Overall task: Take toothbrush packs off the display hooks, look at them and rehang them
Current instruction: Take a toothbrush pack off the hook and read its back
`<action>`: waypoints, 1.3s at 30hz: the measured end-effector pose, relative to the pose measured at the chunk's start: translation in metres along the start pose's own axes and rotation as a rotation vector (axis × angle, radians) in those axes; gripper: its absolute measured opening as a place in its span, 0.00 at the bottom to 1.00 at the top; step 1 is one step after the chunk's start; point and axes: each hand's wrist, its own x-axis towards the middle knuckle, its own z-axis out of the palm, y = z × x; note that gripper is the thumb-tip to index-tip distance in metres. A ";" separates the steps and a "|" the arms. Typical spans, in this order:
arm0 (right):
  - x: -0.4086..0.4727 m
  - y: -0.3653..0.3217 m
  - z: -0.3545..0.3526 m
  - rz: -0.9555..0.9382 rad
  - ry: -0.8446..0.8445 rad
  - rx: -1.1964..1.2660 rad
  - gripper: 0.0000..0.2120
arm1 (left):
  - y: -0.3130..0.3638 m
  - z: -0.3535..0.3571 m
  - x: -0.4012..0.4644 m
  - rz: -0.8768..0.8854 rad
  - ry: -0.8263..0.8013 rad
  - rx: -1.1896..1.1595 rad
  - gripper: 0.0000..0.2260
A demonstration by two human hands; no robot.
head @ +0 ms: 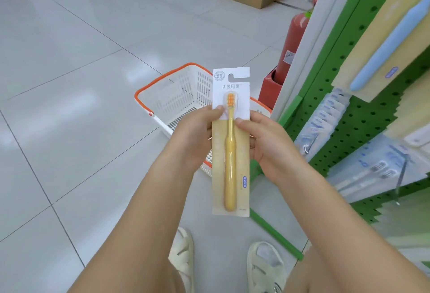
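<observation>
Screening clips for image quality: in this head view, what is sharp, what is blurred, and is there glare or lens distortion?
Head view: the yellow toothbrush pack held by both hands is sharp; the green pegboard display and its blue toothbrush pack at right are smeared; soft glare patches sit on the glossy grey floor tiles; wide-angle bending curves the tile lines.

A: The toothbrush pack [230,144] looks like matt card, white at twelve o'clock, yellowish below, with a clear glossy plastic blister over a smooth yellow plastic brush.

B: And the basket [176,97]?

A: White plastic lattice, orange rim. The floor [81,64] is glossy tile; the green pegboard [363,118] at three o'clock looks like painted metal.
</observation>
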 end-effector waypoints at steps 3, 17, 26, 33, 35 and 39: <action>-0.004 0.000 0.003 -0.011 -0.036 -0.019 0.09 | 0.001 0.002 0.001 -0.029 -0.005 -0.065 0.16; -0.028 -0.005 0.001 -0.412 0.109 -0.928 0.16 | 0.004 0.029 -0.014 0.182 0.033 0.002 0.15; -0.023 -0.010 -0.005 -0.100 0.058 -0.341 0.21 | 0.030 -0.006 -0.017 0.054 -0.068 -0.321 0.20; -0.024 -0.008 0.001 -0.016 -0.161 -0.299 0.06 | 0.029 -0.025 -0.015 0.049 -0.070 -0.345 0.18; -0.022 -0.009 0.001 0.011 -0.197 -0.279 0.07 | 0.028 -0.026 -0.013 0.068 -0.077 -0.304 0.18; -0.019 -0.009 0.000 -0.005 -0.202 -0.259 0.08 | 0.027 -0.024 -0.010 0.163 -0.054 -0.175 0.15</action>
